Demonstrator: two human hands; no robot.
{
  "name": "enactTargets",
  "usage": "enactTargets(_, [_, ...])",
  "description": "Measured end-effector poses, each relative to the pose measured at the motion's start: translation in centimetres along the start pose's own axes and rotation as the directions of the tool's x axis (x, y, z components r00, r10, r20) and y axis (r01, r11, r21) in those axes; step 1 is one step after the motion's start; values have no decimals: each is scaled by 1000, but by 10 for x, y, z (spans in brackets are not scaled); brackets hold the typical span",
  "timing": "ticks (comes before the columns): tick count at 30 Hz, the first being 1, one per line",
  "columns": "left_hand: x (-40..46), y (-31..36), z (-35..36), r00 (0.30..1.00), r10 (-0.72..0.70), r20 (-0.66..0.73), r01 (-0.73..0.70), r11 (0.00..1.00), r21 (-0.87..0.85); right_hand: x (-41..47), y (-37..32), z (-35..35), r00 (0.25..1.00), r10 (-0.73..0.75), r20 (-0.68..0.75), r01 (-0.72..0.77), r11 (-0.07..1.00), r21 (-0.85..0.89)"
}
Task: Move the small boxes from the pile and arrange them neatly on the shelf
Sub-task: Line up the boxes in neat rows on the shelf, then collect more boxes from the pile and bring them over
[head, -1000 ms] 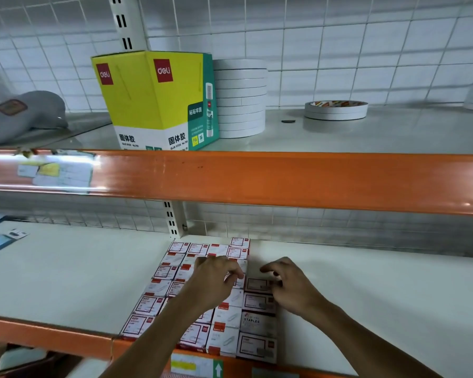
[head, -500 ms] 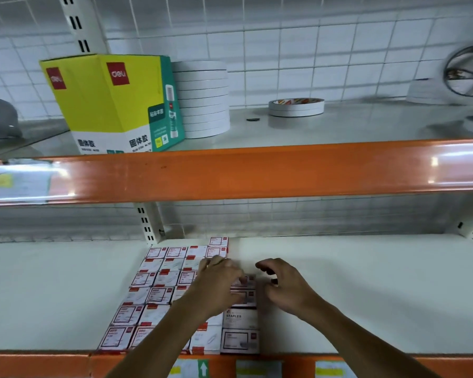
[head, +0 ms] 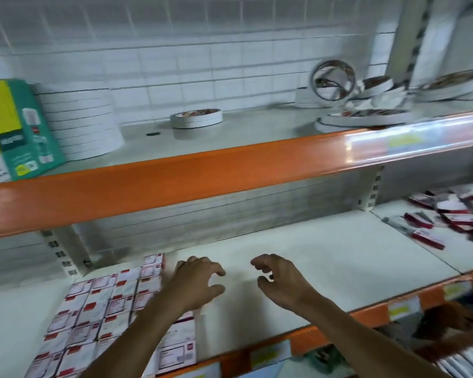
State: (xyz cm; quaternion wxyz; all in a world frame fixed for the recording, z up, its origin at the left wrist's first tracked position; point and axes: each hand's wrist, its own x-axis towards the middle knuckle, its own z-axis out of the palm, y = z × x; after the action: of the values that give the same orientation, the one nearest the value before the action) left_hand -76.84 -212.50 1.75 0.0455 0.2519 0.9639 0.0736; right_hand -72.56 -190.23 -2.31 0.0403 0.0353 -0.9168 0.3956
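Head view: both hands have lifted off the boxes (head: 101, 304), left hand (head: 195, 285) and right hand (head: 280, 282) loosely curled, empty. View has swung right toward the pile (head: 453, 219), likely for more.

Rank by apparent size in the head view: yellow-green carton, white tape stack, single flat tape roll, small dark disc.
1. Yellow-green carton, though cut off at the frame edge
2. White tape stack
3. Single flat tape roll
4. Small dark disc

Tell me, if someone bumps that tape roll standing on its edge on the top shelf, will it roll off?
Probably it would roll or flop over. The upright roll stands on its thin round rim, so a nudge could set it rolling. It seems hollow and likely light. The flat rolls lying in front of it might stop it before the shelf edge.
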Motion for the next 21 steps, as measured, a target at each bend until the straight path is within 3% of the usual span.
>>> enactTargets(6, [54,102,10,979,202,-28,-204,971,-128,-42,53,-78,982,130,-139,-141,987,-72])
enactTargets(11, [89,209,25,919,393,-28,-391,901,-186,-99,108,-150,923,254,-291,-294,950,-103])
enactTargets(16, [109,311,46,853,521,-6,-506,824,-256,-177,159,-216,834,370,-410,-441,893,-90])
enactTargets(21, [120,409,64,791,612,-7,-584,752,-307,-247,204,-267,698,498,-515,-602,798,-44])
